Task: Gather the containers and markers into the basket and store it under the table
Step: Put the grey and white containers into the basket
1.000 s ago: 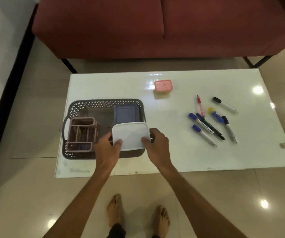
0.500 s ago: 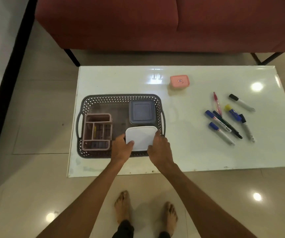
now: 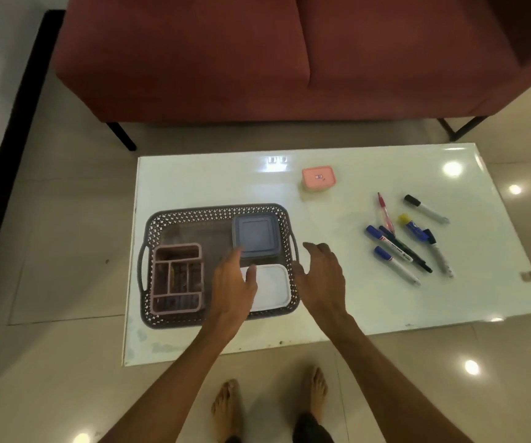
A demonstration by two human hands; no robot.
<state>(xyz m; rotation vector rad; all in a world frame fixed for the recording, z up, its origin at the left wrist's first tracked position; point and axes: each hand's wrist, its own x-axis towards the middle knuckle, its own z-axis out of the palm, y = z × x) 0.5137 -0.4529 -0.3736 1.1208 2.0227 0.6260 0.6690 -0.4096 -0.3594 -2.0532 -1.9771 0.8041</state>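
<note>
A grey perforated basket [image 3: 193, 214] sits at the left of the white table [image 3: 337, 302]. It holds a pink divided organiser [image 3: 177, 279], a grey-blue lidded container [image 3: 256, 235] and a white lidded container [image 3: 272, 287] at its near right corner. My left hand [image 3: 233, 286] hovers open over the white container's left edge. Just outside the basket's right rim, my right hand [image 3: 321, 276] is open and holds nothing. A small pink container [image 3: 318, 178] stands further back. Several markers [image 3: 407, 238] lie scattered to the right.
A dark red sofa [image 3: 225, 59] on black legs stands behind the table. The floor is glossy beige tile, with my bare feet [image 3: 270, 407] at the table's near edge. A dark skirting strip [image 3: 5, 148] runs along the left wall.
Both hands lowered the white container into the basket's near right corner and let go of it. They now hover open just above, on either side of it.
</note>
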